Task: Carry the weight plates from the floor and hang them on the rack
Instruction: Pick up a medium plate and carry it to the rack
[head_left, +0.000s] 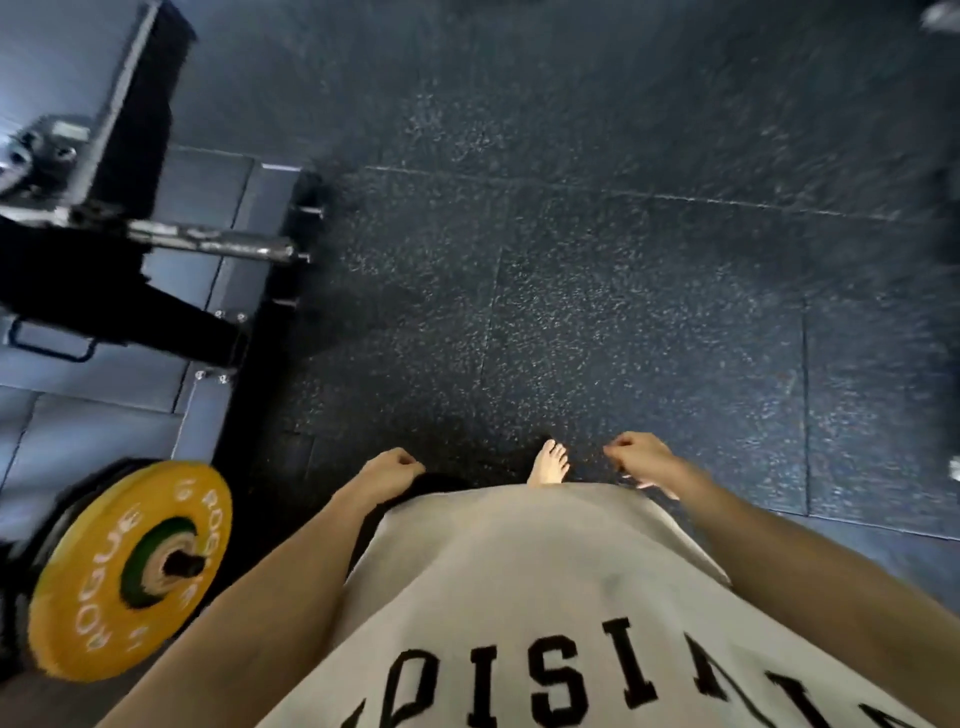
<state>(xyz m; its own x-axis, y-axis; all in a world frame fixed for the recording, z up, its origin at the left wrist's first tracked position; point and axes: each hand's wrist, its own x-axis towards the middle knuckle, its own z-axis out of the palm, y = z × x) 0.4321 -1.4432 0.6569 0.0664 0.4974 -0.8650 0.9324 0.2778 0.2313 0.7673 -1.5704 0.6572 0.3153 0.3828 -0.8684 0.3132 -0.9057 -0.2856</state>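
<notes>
Floor: dark speckled rubber floor (597, 291).
Plates: one yellow weight plate (130, 571) on a rack peg, lower left.
Rack: black rack (130, 291); one bare steel peg (218, 244).
Hands: left hand (389, 470) and right hand (644, 460), fingers loosely curled, grip holding nothing.
Surroundings: one bare foot (549, 462) between the hands.

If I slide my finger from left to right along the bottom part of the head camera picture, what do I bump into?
Yellow weight plate → left hand → bare foot → right hand. Both hands hang with loosely curled fingers and hold nothing.
</notes>
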